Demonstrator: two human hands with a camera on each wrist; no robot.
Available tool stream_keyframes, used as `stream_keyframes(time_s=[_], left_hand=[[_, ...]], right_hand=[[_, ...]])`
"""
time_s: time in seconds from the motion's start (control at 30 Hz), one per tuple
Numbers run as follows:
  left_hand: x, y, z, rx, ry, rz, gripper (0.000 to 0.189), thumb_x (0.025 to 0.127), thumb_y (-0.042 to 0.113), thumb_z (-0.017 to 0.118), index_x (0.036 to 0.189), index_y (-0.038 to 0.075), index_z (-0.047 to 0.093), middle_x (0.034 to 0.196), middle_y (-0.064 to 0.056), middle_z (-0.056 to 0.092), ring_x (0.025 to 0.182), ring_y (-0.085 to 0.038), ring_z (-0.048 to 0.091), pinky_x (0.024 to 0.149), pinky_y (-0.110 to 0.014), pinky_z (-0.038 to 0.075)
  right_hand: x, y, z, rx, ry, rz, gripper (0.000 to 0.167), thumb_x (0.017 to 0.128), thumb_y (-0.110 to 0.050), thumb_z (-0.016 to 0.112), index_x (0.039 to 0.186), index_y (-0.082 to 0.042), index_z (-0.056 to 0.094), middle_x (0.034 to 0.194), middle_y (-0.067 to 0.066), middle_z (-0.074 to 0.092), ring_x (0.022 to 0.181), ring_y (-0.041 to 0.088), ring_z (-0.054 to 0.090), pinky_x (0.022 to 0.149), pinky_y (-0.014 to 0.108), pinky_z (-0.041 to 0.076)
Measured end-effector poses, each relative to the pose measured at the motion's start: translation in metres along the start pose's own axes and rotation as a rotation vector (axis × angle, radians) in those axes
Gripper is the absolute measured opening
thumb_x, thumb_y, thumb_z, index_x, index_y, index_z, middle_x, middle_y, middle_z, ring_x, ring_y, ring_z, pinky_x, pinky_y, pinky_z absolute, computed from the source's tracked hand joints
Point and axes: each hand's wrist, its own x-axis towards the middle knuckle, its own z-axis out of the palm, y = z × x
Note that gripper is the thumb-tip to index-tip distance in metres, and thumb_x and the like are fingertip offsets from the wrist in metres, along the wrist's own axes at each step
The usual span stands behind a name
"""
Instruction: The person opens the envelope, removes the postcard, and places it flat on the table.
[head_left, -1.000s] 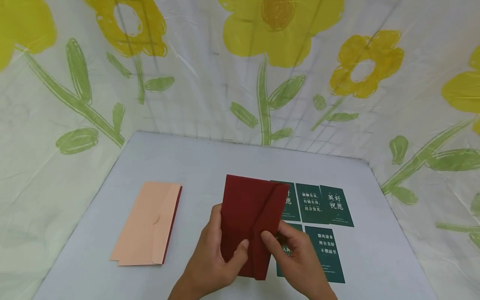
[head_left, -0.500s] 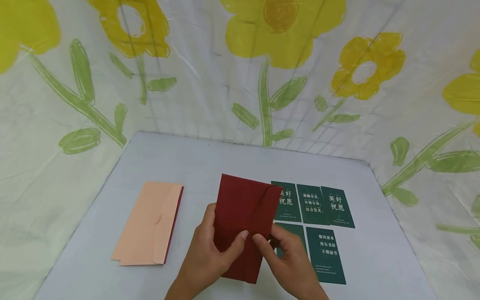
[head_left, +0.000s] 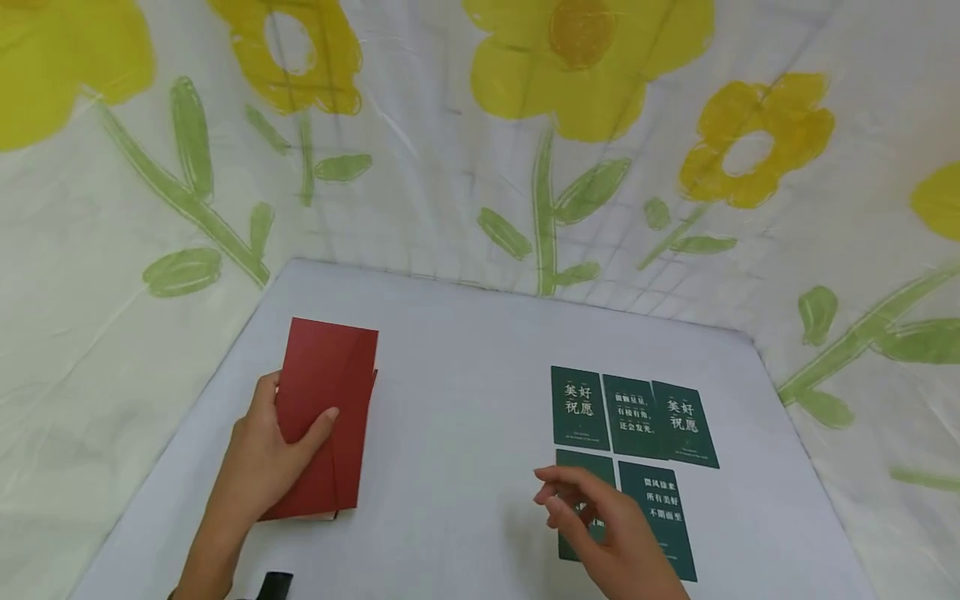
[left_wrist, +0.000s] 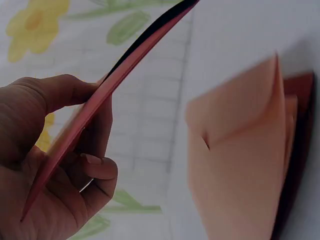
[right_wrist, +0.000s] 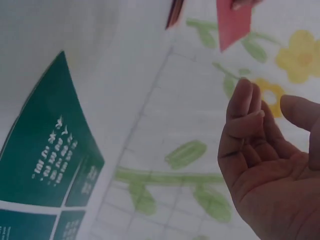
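Observation:
My left hand (head_left: 258, 462) grips a red envelope (head_left: 330, 383) by its left edge, thumb across the front and fingers behind. In the head view the envelope overlaps the stack on the left, hiding most of it. The left wrist view shows it edge-on, apart from a pink envelope (left_wrist: 240, 150) that lies over a dark red one (left_wrist: 300, 90). My right hand (head_left: 600, 521) holds nothing; its fingers are loosely bent above the lower green cards. One of those, a green card (head_left: 660, 508) with white writing, is partly covered by the hand.
Above them lie a left green card (head_left: 581, 408), a middle one (head_left: 630, 417) and a right one (head_left: 684, 423), side by side. The white table (head_left: 450, 417) meets a flower-printed curtain (head_left: 420, 192) at its back and sides. A small black object (head_left: 275, 585) shows at the front edge.
My left hand has carried the red envelope from the middle to the left, over the stack. The right hand has let go of it and stayed near the green cards.

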Motion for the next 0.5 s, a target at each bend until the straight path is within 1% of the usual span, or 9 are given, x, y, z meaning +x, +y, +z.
stream_keyframes(time_s=[0.07, 0.13, 0.23, 0.33, 0.37, 0.43, 0.5], left_hand=[[0.009, -0.019, -0.005, 0.072, -0.026, -0.011, 0.077, 0.102, 0.039, 0.072, 0.153, -0.001, 0.031, 0.116, -0.023, 0.069, 0.090, -0.031, 0.072, 0.067, -0.038, 0.057], [0.015, -0.035, -0.007, 0.123, -0.067, -0.026, 0.081, 0.102, 0.036, 0.071, 0.155, -0.006, 0.027, 0.116, -0.029, 0.067, 0.090, -0.036, 0.072, 0.067, -0.043, 0.057], [0.019, -0.054, -0.005, 0.199, -0.120, -0.047, 0.086, 0.102, 0.034, 0.071, 0.154, -0.014, 0.022, 0.119, -0.036, 0.064, 0.095, -0.043, 0.070, 0.070, -0.051, 0.058], [0.019, -0.064, 0.000, 0.235, -0.155, -0.069, 0.091, 0.102, 0.036, 0.071, 0.154, -0.018, 0.020, 0.131, -0.040, 0.054, 0.107, -0.049, 0.063, 0.082, -0.061, 0.056], [0.019, -0.066, 0.002, 0.251, -0.159, -0.075, 0.092, 0.102, 0.039, 0.071, 0.154, -0.019, 0.021, 0.134, -0.040, 0.050, 0.109, -0.049, 0.061, 0.084, -0.062, 0.055], [0.017, -0.068, 0.007, 0.279, -0.165, -0.088, 0.094, 0.102, 0.042, 0.070, 0.154, -0.019, 0.022, 0.136, -0.040, 0.043, 0.109, -0.049, 0.057, 0.086, -0.063, 0.054], [0.014, -0.069, 0.011, 0.317, -0.158, -0.098, 0.094, 0.102, 0.044, 0.070, 0.153, -0.019, 0.025, 0.136, -0.041, 0.039, 0.111, -0.052, 0.052, 0.086, -0.063, 0.053]], right_hand=[[-0.003, 0.004, -0.002, -0.001, 0.014, -0.002, 0.027, 0.108, -0.026, 0.065, 0.135, -0.027, 0.067, 0.108, -0.013, 0.073, 0.084, 0.011, 0.070, 0.075, 0.028, 0.059], [-0.005, 0.006, -0.002, 0.004, 0.027, 0.008, 0.026, 0.108, -0.025, 0.065, 0.134, -0.028, 0.067, 0.109, -0.012, 0.074, 0.084, 0.012, 0.071, 0.075, 0.027, 0.058], [-0.008, 0.007, -0.001, 0.020, 0.039, 0.045, 0.025, 0.108, -0.027, 0.065, 0.132, -0.031, 0.067, 0.110, -0.008, 0.075, 0.085, 0.015, 0.072, 0.076, 0.027, 0.058], [-0.008, 0.007, -0.001, 0.025, 0.040, 0.072, 0.025, 0.107, -0.029, 0.065, 0.132, -0.032, 0.068, 0.110, -0.007, 0.075, 0.086, 0.013, 0.071, 0.077, 0.027, 0.058], [-0.008, 0.008, -0.001, 0.024, 0.039, 0.076, 0.025, 0.107, -0.030, 0.065, 0.132, -0.031, 0.068, 0.110, -0.008, 0.075, 0.086, 0.013, 0.071, 0.077, 0.027, 0.058], [-0.007, 0.008, -0.001, 0.018, 0.033, 0.068, 0.025, 0.108, -0.030, 0.064, 0.132, -0.030, 0.068, 0.109, -0.008, 0.075, 0.086, 0.012, 0.071, 0.077, 0.027, 0.058], [-0.007, 0.010, -0.001, 0.016, 0.026, 0.065, 0.025, 0.108, -0.030, 0.064, 0.133, -0.028, 0.068, 0.109, -0.008, 0.075, 0.086, 0.011, 0.071, 0.077, 0.027, 0.058]])
